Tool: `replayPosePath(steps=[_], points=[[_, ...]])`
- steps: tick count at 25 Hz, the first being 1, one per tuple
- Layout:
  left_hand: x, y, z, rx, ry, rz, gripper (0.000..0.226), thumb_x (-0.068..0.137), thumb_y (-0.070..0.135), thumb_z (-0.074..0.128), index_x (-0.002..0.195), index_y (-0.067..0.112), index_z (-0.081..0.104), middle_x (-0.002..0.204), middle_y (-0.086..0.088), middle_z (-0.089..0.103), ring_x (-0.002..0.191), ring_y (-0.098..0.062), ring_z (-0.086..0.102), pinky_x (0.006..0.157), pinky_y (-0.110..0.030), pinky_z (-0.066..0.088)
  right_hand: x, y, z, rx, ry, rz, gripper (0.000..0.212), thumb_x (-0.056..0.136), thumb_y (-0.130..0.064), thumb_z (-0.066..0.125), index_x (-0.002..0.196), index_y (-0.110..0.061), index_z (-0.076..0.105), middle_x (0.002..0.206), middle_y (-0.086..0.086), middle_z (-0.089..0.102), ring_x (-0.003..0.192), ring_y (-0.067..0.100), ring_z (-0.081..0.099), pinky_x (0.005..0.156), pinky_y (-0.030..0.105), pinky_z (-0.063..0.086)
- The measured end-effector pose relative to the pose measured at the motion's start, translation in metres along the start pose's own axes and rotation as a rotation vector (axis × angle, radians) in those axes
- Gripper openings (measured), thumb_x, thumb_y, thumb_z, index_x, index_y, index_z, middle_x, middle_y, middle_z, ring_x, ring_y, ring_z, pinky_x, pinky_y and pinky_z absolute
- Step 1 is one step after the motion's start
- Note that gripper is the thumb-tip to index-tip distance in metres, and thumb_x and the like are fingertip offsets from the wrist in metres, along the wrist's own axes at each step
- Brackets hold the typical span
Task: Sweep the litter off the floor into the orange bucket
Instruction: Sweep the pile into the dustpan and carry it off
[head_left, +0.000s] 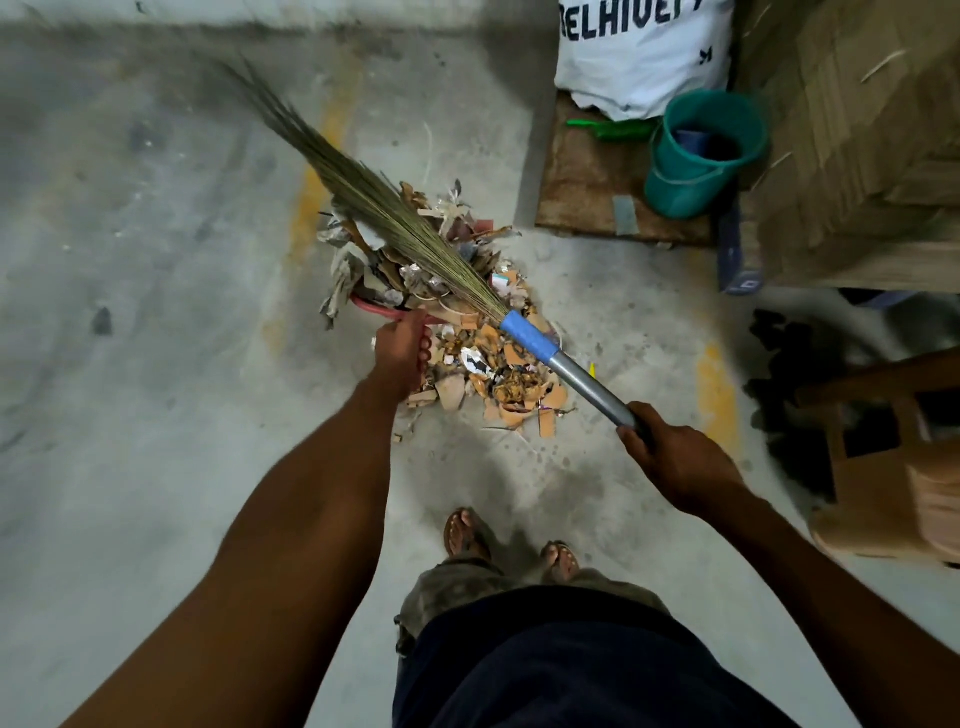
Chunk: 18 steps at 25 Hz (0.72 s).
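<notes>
Two sandalled feet (465, 535) stand on the floor (156, 415). The right hand (675, 457) is closed round the handle of one broom (524, 332). The left hand (400, 353) grips one red-orange rim (379, 310), not confirmable as a bucket, under one litter pile (498, 374). Beyond stand one green bucket (691, 171) and one white sack (634, 57).

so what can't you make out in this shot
All in the head view:
bucket: only a strip of reddish rim shows by the left hand; litter and the broom cover the rest, so its fill is unknown.
broom tip: smeared by motion blur.
sack: its print is cut off by the top edge.
green bucket: inside is too dark to name what it holds.
</notes>
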<state>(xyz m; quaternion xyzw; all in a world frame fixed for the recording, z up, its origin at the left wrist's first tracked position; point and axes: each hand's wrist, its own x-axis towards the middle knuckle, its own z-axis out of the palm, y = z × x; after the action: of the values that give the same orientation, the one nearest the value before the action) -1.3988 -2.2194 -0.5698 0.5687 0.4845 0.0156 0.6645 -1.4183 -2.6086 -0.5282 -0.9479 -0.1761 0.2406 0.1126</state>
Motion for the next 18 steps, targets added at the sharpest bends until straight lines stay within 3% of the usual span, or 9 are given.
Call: replayPosePath(steps=[3, 7, 14, 18], points=[[-0.016, -0.007, -0.004, 0.006, 0.007, 0.018, 0.034, 0.097, 0.032, 0.066, 0.069, 0.014, 0.063, 0.049, 0.004, 0.049, 0.037, -0.009, 0.039, 0.039, -0.017, 0.031, -0.01, 0.008, -0.004, 0.132, -0.042, -0.039, 0.025, 0.105, -0.059, 0.035, 0.109, -0.035, 0.041, 0.063, -0.003, 0.057, 0.054, 0.018, 0.056, 0.048, 0.033, 0.034], [-0.034, -0.01, -0.012, -0.038, 0.017, 0.042, 0.034, 0.098, 0.029, 0.066, 0.068, 0.013, 0.062, 0.048, 0.003, 0.049, 0.037, -0.01, 0.038, 0.038, -0.017, 0.029, -0.014, 0.011, -0.01, 0.23, -0.061, -0.06, 0.038, 0.103, -0.062, 0.035, 0.089, -0.029, 0.047, 0.067, 0.003, 0.059, 0.059, 0.02, 0.058, 0.052, 0.034, 0.038], [-0.054, -0.004, -0.032, -0.046, 0.052, 0.09, 0.028, 0.095, 0.031, 0.066, 0.079, 0.007, 0.067, 0.052, 0.001, 0.049, 0.042, -0.013, 0.038, 0.041, -0.02, 0.028, -0.023, 0.004, -0.009, 0.25, -0.058, -0.095, 0.043, 0.103, -0.063, 0.035, 0.086, -0.026, 0.049, 0.07, 0.006, 0.06, 0.062, 0.025, 0.059, 0.058, 0.039, 0.045], [-0.069, -0.002, -0.052, -0.078, 0.07, 0.09, 0.031, 0.095, 0.03, 0.067, 0.071, 0.01, 0.063, 0.048, 0.003, 0.047, 0.04, -0.011, 0.038, 0.039, -0.019, 0.028, -0.024, -0.012, -0.008, 0.182, -0.055, -0.11, 0.04, 0.103, -0.061, 0.035, 0.091, -0.025, 0.049, 0.069, 0.006, 0.06, 0.061, 0.023, 0.059, 0.059, 0.041, 0.048]])
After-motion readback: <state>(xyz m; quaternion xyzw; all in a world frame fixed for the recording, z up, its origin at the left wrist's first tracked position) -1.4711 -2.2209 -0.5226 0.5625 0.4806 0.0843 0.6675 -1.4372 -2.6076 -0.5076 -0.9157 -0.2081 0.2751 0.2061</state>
